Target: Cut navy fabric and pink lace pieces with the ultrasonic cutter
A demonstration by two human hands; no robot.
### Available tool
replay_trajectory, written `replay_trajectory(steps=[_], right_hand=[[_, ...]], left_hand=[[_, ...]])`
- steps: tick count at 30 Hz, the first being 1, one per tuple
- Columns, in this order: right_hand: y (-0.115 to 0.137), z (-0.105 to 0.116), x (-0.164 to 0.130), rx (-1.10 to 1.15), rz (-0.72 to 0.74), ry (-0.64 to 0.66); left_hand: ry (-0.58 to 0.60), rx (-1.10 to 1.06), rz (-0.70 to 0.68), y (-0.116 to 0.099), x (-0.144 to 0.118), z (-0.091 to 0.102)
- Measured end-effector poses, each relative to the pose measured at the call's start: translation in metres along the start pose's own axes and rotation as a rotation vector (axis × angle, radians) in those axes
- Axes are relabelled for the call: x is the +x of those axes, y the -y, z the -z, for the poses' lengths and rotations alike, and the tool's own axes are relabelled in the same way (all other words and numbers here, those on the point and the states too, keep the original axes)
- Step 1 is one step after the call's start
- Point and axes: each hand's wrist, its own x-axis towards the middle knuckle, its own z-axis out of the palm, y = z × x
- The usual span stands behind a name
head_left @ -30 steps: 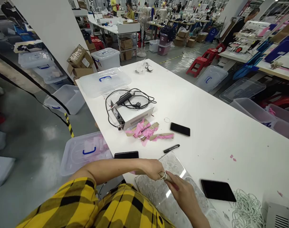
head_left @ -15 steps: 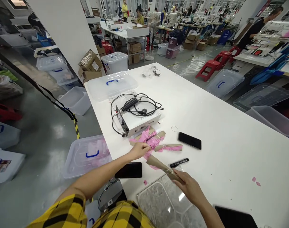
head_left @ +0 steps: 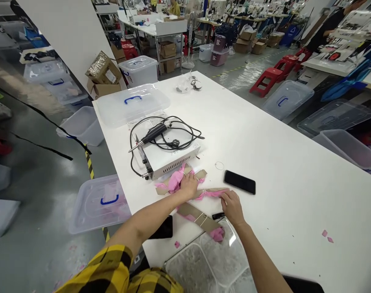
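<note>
The left hand (head_left: 189, 186) rests on a heap of pink fabric and cardboard strips (head_left: 178, 181) on the white tabletop (head_left: 280, 162), fingers curled down onto it; whether its grip is closed around a piece I cannot tell. The right hand (head_left: 232, 207) lies just to the right, fingers pressed on the end of a cardboard strip with pink fabric (head_left: 212, 192) that runs between the two hands; whether it pinches it cannot be seen. A further cardboard piece bound with rubber bands (head_left: 199, 215) lies below the hands, its pink end (head_left: 217, 234) over the rim of a clear plastic tray (head_left: 204, 264). A black marker (head_left: 217, 215) lies partly hidden under the right hand. A black phone (head_left: 239, 182) sits near the right hand, another phone (head_left: 164, 228) under the left forearm at the tabletop edge. Behind the heap stands a white metal box (head_left: 170, 156) with a black cable and handpiece (head_left: 156, 132) on top, and beyond it a clear lid with a blue handle (head_left: 132, 103)
</note>
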Motion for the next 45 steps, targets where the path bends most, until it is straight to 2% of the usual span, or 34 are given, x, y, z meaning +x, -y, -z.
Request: replay_trajectory(steps=[3, 9, 12, 16, 19, 22, 26, 32, 36, 41, 45], right_hand=[[0.001, 0.003, -0.011, -0.035, -0.025, -0.037], [0.004, -0.008, 0.015, -0.062, -0.001, -0.041], [0.007, -0.008, 0.006, -0.044, 0.037, -0.090], [0.016, 0.002, -0.028, -0.008, 0.092, -0.208], [0.029, 0.016, -0.047, 0.000, 0.095, -0.340], [0.044, 0.038, -0.055, -0.020, 0.066, -0.474], [0.062, 0.072, -0.064, -0.063, 0.061, -0.526], [0.088, 0.112, -0.085, -0.147, 0.089, -0.553], [0.103, 0.130, -0.097, -0.175, 0.154, -0.559], [0.115, 0.150, -0.113, -0.167, 0.251, -0.540], [0.117, 0.160, -0.131, -0.138, 0.263, -0.533]], left_hand=[[-0.041, 0.098, 0.025, -0.001, -0.002, -0.004], [-0.021, 0.146, -0.043, -0.010, -0.009, 0.006], [-0.052, 0.063, -0.105, -0.013, -0.013, 0.019], [-0.143, -0.120, -0.168, -0.020, -0.015, 0.040], [-0.184, -0.262, -0.202, -0.030, -0.019, 0.057], [-0.161, -0.402, -0.210, -0.042, -0.027, 0.072], [-0.020, -0.628, -0.140, -0.055, -0.042, 0.083], [0.400, -0.921, -0.014, -0.062, -0.076, 0.081], [0.615, -1.048, 0.042, -0.064, -0.101, 0.075], [0.708, -1.196, 0.060, -0.061, -0.124, 0.064], [0.691, -1.369, 0.076, -0.056, -0.136, 0.053]])
